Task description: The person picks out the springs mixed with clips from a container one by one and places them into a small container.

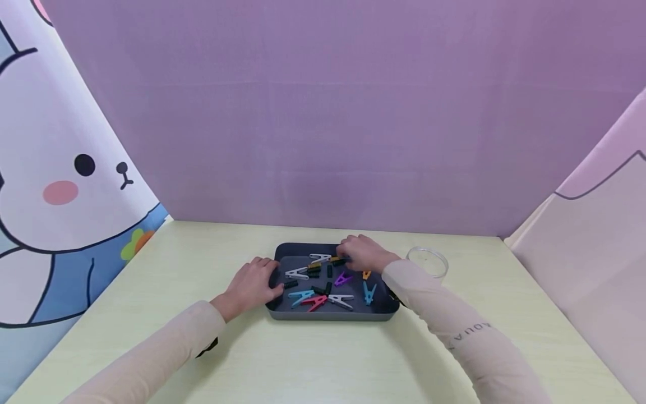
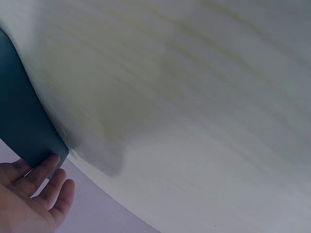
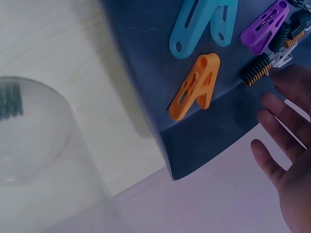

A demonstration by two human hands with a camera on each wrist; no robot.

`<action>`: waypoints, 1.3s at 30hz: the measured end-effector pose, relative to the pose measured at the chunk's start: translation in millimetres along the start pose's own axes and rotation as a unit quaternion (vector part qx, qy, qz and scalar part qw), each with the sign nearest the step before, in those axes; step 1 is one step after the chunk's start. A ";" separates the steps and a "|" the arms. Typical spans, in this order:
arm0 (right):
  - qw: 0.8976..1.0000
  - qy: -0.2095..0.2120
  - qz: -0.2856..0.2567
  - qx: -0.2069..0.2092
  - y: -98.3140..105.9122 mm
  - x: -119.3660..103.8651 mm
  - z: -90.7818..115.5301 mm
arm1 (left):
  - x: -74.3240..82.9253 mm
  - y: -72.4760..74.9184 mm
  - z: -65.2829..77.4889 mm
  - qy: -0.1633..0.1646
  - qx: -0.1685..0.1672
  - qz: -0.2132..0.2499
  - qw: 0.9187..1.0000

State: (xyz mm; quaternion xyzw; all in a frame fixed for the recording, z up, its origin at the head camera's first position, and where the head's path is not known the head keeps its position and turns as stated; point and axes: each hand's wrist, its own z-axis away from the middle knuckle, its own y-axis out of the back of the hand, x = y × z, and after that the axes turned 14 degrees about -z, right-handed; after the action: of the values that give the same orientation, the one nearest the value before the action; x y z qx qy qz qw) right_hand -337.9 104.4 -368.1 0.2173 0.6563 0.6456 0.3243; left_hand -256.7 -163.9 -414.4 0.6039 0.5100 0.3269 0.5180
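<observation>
A dark grey tray [image 1: 330, 316] holds clothespins and small dark ribbed pieces, some with yellow. My left hand [image 1: 252, 285] grips the tray's left side, its thumb over the rim; in the left wrist view the fingertips touch the outer wall. Over the far right part of the tray, my right hand [image 1: 364, 253] reaches down with fingers spread. Its fingertips are beside a yellow-and-dark ribbed piece [image 3: 256, 69] and a white clothespin [image 3: 281, 58]. An orange clothespin [image 3: 195, 86], a purple one [image 3: 265, 24] and a blue one [image 3: 192, 29] lie nearby. The right thumb is hidden in the right wrist view.
A clear round container [image 1: 428, 262] stands right of the tray, near my right forearm; a dark ribbed piece [image 3: 10, 99] shows in it. Pink, blue and white clothespins lie at the tray's front. A purple cloth backdrop [image 1: 323, 129] rises behind the pale wooden table [image 1: 313, 365].
</observation>
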 end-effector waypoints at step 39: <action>0.998 -0.045 0.014 -0.031 -17.9 8.9 -17.6 | -0.6 -4.7 -2.2 -0.006 0.012 -0.007 1.000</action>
State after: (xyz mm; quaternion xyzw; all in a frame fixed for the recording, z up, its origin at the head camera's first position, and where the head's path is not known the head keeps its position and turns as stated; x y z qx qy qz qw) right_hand -354.2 96.9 -387.9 0.2449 0.6179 0.6596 0.3509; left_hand -260.1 -164.1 -418.3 0.6083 0.5149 0.3138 0.5161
